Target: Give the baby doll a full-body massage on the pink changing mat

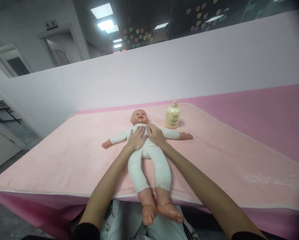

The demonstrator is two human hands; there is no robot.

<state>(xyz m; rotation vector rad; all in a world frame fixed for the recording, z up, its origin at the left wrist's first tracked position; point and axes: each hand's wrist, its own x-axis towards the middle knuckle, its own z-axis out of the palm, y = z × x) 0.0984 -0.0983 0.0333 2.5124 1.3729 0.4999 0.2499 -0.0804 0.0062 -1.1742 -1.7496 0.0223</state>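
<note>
A baby doll [146, 152] with a white cloth body lies on its back, its head at the far end and its feet hanging over the near table edge. My left hand [136, 137] rests flat on the doll's chest, fingers stretched toward the head. Beside it, my right hand [156, 135] lies on the other side of the chest, its fingers close together and slightly bent, with the fingertips near those of the left. Neither hand grips anything that I can see. A pale yellow pump bottle [172, 116] stands upright beyond the doll's arm, right of its head.
A light pink towel [84, 156] covers much of the table, over a darker pink cloth [271, 116]. Behind the table runs a white low wall [164, 70] with dark glass above. My legs [129, 220] are under the near edge.
</note>
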